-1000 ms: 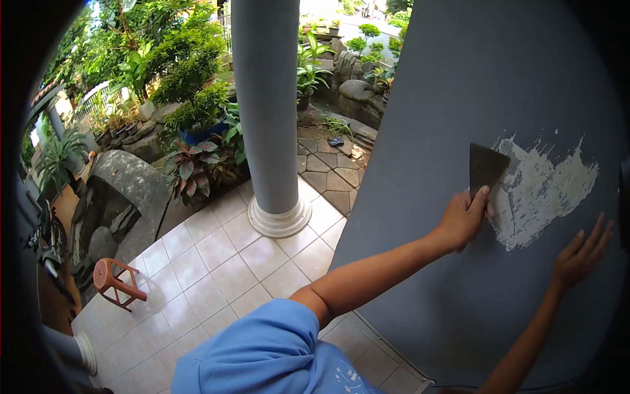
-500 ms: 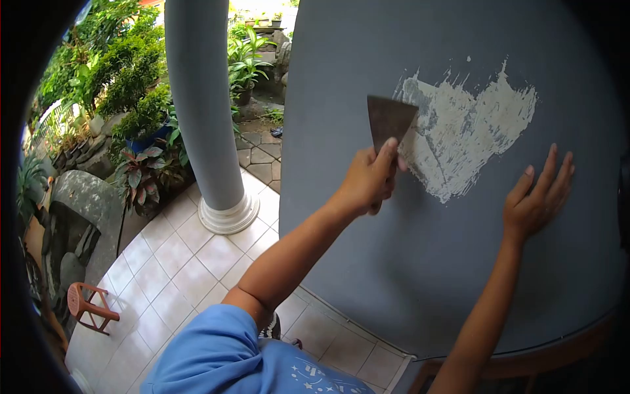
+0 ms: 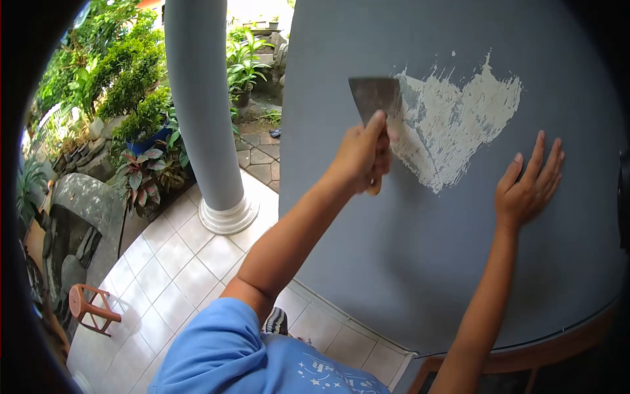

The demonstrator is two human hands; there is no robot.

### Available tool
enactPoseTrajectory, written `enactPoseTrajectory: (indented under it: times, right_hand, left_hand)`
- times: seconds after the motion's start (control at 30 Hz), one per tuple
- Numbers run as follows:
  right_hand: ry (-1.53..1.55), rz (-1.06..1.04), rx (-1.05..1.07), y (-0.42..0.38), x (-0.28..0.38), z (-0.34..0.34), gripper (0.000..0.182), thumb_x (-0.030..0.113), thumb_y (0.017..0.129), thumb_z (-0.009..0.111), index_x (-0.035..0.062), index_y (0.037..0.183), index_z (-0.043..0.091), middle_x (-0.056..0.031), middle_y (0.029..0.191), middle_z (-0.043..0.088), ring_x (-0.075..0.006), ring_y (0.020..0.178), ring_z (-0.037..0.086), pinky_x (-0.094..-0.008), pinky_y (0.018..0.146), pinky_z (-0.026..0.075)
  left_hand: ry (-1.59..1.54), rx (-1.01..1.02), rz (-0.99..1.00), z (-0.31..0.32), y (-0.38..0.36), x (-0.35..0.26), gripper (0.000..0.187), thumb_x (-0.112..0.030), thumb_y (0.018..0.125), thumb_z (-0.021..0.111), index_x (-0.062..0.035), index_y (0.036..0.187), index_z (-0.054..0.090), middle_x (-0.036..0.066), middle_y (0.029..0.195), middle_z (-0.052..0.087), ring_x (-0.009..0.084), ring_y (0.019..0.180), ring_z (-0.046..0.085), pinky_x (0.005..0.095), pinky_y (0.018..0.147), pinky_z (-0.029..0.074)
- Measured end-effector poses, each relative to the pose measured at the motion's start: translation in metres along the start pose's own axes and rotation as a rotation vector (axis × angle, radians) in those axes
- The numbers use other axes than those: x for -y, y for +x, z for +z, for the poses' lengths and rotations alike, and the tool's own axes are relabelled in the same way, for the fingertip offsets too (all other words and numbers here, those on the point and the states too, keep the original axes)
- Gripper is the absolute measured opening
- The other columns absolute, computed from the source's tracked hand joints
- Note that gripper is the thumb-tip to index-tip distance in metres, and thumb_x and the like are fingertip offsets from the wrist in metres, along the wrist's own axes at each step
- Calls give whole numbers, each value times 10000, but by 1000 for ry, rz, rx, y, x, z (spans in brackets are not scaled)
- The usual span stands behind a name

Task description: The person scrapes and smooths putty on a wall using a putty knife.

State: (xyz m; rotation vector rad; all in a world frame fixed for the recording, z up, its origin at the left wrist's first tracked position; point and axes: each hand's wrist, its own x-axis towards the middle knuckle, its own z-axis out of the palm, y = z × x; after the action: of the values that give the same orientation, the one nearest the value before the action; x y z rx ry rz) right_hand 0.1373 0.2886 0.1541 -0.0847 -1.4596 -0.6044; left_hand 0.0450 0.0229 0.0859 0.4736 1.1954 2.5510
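Left hand [image 3: 362, 156]: closed round the handle of a scraper [image 3: 374, 97], blade above the knuckles, flat on the grey wall [image 3: 420, 262] beside a pale scraped patch [image 3: 459, 118]. Right hand [image 3: 528, 187]: fingers spread, palm on the wall, below-right of the patch

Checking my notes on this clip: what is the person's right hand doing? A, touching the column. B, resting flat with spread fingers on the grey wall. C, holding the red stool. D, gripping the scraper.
B: the right hand lies open on the grey wall, right of the white patch, while the left hand holds the scraper.
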Motion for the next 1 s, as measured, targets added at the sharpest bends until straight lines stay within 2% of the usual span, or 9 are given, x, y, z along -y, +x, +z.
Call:
enactPoseTrajectory:
  times: [0.03, 0.13, 0.23, 0.33, 0.5, 0.6, 0.7, 0.9, 1.0]
  right_hand:
    - [-6, 4, 5, -1, 1, -1, 472, 355, 1039, 437, 203, 1480, 513, -105, 1553, 439, -345, 1401, 460, -543, 1093, 413]
    - [-21, 8, 3, 0, 1, 0, 470, 359, 1034, 424, 206, 1466, 532, -107, 1543, 455, -334, 1404, 462, -537, 1088, 420]
    - [-21, 13, 0, 0, 1, -1, 473, 358, 1033, 425, 202, 1468, 528, -106, 1545, 452, -333, 1405, 461, -540, 1088, 419]
    - [-25, 21, -4, -1, 2, 2, 477, 358, 1032, 428, 197, 1470, 526, -107, 1547, 449, -333, 1406, 459, -546, 1089, 417]
    - [-27, 7, 0, 0, 2, 0, 475, 359, 1033, 424, 194, 1465, 533, -109, 1546, 451, -335, 1407, 459, -550, 1090, 417]
    - [-19, 4, -13, 0, 3, 1, 475, 357, 1032, 428, 193, 1465, 534, -111, 1545, 450, -337, 1406, 459, -550, 1087, 419]
    - [-32, 12, 1, -1, 2, 1, 477, 354, 1030, 435, 192, 1468, 531, -110, 1547, 448, -338, 1404, 461, -549, 1086, 418]
    - [-18, -3, -17, 0, 3, 1, 472, 344, 1032, 435, 188, 1467, 532, -112, 1543, 453, -339, 1399, 465, -545, 1087, 414]
    - [-25, 4, -10, -1, 3, 1, 471, 346, 1034, 436, 187, 1467, 531, -115, 1544, 449, -339, 1403, 460, -548, 1088, 414]
  left_hand:
    - [-4, 75, 46, -3, 10, -10, 420, -478, 1053, 486, -106, 871, 554, -80, 611, 265, 74, 511, 304, 254, 412, 230]
    - [59, 20, -33, 5, 4, -28, 419, -476, 1054, 486, -104, 873, 556, -78, 614, 274, 71, 497, 297, 251, 414, 230]
    - [3, 88, 39, -19, -2, 21, 425, -475, 1055, 488, -101, 865, 554, -75, 616, 282, 67, 479, 282, 241, 408, 212]
    - [-7, 40, -102, -27, -13, 40, 425, -468, 1054, 498, -95, 857, 552, -73, 618, 283, 62, 466, 264, 233, 405, 201]
    - [-18, 99, 7, -13, 5, -5, 421, -465, 1057, 493, -96, 862, 552, -79, 627, 265, 56, 504, 272, 231, 414, 198]
    - [-24, 46, -69, -14, -7, 1, 413, -462, 1062, 479, -100, 877, 552, -81, 626, 264, 58, 507, 266, 225, 429, 217]
    - [-15, 77, -190, -21, -19, 18, 411, -464, 1065, 469, -102, 888, 552, -81, 632, 271, 60, 516, 270, 224, 449, 237]
    - [-39, 62, 21, 2, 0, -6, 420, -453, 1074, 446, -95, 878, 544, -72, 646, 293, 59, 500, 266, 237, 439, 241]
    - [5, 41, -69, -14, -10, 9, 413, -434, 1082, 435, -90, 879, 542, -66, 644, 295, 61, 496, 260, 242, 432, 241]
